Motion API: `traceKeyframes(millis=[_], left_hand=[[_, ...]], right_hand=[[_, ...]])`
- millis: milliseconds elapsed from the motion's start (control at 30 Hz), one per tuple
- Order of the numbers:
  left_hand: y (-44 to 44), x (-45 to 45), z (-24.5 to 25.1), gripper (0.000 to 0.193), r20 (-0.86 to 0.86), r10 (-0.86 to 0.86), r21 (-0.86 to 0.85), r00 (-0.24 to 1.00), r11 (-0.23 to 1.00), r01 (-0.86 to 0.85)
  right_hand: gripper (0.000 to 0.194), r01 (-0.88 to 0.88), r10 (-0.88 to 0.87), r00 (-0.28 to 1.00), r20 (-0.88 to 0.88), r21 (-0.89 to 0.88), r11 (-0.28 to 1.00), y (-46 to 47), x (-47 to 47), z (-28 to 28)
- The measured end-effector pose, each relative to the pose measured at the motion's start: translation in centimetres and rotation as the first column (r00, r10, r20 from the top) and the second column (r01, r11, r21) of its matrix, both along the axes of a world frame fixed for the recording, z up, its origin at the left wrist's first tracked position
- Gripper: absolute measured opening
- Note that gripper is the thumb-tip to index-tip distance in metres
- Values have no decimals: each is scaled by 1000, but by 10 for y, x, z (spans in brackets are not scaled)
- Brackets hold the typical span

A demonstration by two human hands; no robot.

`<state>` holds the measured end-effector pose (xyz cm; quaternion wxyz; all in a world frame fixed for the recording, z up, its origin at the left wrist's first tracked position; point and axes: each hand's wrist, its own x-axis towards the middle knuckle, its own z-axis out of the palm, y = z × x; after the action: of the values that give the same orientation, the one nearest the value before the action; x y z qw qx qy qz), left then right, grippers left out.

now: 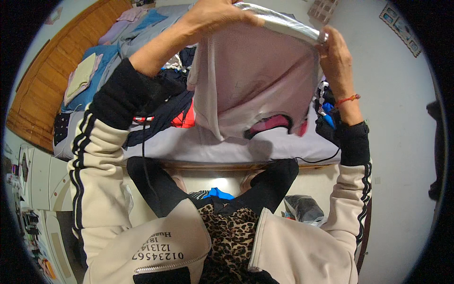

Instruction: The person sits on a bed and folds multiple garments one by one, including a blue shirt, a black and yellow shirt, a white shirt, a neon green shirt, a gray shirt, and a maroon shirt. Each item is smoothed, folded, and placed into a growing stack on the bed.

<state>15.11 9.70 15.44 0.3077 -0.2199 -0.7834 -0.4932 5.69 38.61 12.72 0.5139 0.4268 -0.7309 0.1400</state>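
Note:
Both hands hold up a pale pinkish-grey garment (259,71) by its light band, and it hangs down above the edge of a bed (227,152). My left hand (223,12) grips the band's left part at the top of the view. At the band's right end, my right hand (331,46) has its fingers closed on the cloth. Near the garment's lower end shows a curved dark-edged patch of pink and magenta. Behind the garment, much of the bed is hidden. What kind of garment it is, I cannot tell.
Dark clothes (159,124) and a red item (184,117) lie on the bed to the left. More dark and blue clothes (324,117) lie at the right. Folded cloths (83,76) rest by the wooden headboard (46,81). A dark bundle in plastic (305,207) sits on the floor.

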Motion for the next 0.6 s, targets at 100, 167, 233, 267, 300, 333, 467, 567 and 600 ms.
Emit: traceKeyframes(millis=[100,167,233,267,300,333,467,567,600], left_hand=[[-10,-5,7,18,-164,166,-410,972,885,-220],[-22,-13,13,20,-198,262,-539,945,776,-328],[-34,-20,10,21,-338,319,-544,885,701,-461],[-40,-23,10,21,-330,371,-555,868,668,-496],[-46,-26,7,21,-324,422,-566,847,631,-531],[-51,-28,2,20,-366,449,-518,816,630,-579],[-80,-38,-13,19,-353,597,-533,720,505,-679],[-114,-38,-7,19,-250,586,-583,771,545,-603],[-124,-37,-3,19,-302,545,-530,782,586,-613]], right_hand=[[18,98,-96,992,-76,15,995,11,-7,24],[20,193,-182,971,-152,56,980,21,-8,47],[16,79,-71,931,-359,8,997,31,-11,67],[14,35,-38,999,-21,-128,991,37,-10,70],[14,38,49,950,310,-269,962,43,-10,71],[15,-2,85,947,310,-259,966,46,-11,72],[25,-153,218,923,316,-219,964,51,-13,59],[15,-201,193,963,190,25,979,51,-10,50],[19,-138,110,974,199,131,982,52,-8,45]])
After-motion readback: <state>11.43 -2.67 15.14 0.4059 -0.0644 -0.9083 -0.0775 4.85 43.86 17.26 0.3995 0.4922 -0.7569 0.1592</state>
